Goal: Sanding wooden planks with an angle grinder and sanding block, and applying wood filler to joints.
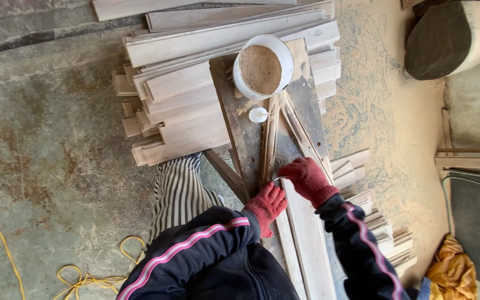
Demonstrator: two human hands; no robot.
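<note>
Here, from the head view, I see both hands in red gloves on the dark counter (240, 139). My left hand (266, 204) lies curled on a pale plank (306, 239); I cannot tell what it grips. My right hand (306, 176) is clenched around a thin tool (276, 179), mostly hidden, its tip barely showing. The plank runs out of frame below. One white bucket (262, 66) of sawdust stands farther up, one small white knob (258, 115) beside it. Stacked boards (179, 94) lie left, too overlapped to count.
</note>
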